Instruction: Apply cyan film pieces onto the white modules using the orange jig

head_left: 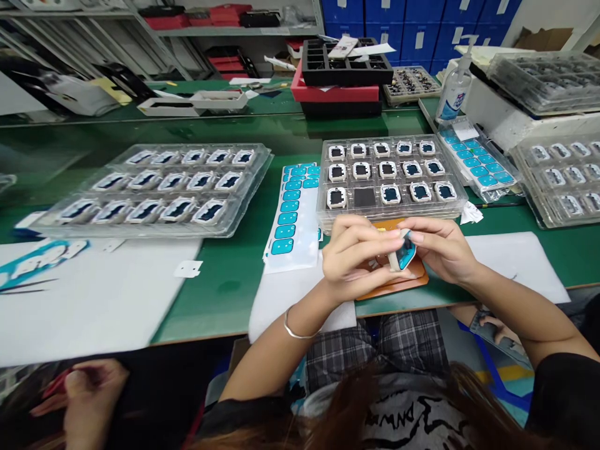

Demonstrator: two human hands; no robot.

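Observation:
My left hand (pixel 359 256) grips a small white watch case (pixel 395 261) by its side, with a blue film piece (pixel 407 251) on its face. At the case's upper right edge, the thumb and fingers of my right hand (pixel 440 247) are pinched on the blue film. Both hands are above an orange-brown pad (pixel 417 275) at the table's front edge. Just beyond them stands a clear tray (pixel 323 209) of white watch cases with one bare pocket. Left of my hands lies a sheet of blue stickers (pixel 300 240).
Another clear tray of cases (pixel 225 230) stands at left. On the right are a bag of blue stickers (pixel 482 165), a sanitizer bottle (pixel 454 94) and a further clear tray (pixel 539 209). Black and red trays (pixel 337 94) are stacked behind. A co-worker's hand (pixel 94 394) shows at lower left.

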